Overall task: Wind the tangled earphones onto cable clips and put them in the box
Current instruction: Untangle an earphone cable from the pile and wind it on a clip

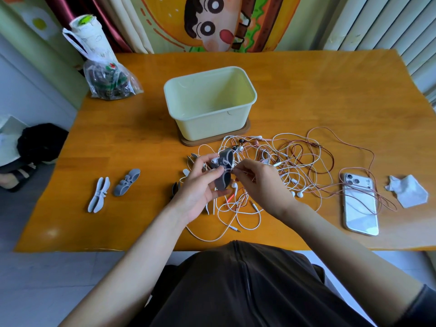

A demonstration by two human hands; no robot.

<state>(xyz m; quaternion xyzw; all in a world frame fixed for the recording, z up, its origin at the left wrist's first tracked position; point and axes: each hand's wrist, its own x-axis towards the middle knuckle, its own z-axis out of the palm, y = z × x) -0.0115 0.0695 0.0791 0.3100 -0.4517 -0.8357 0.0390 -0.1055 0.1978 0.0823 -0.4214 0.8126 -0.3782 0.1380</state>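
Note:
My left hand [199, 185] grips a dark grey cable clip [224, 169] above the table, thumb pressing a white earbud against it. My right hand [256, 180] pinches a white earphone cable right beside the clip. Under and behind both hands lies a tangle of white and reddish-pink earphones [283, 166]. The pale green box [210, 102] stands empty on a brown base behind the tangle. Two spare clips lie at the left: a light grey one [99, 194] and a darker grey one [127, 181]. Parts of other clips [175, 188] peek out beside my left hand.
A white phone [359, 204] lies face down at the right with a reddish cable across it. Beside it is a crumpled tissue [407, 191]. A plastic bag [109, 82] and a paper-wrapped cup [90, 34] sit at the back left corner.

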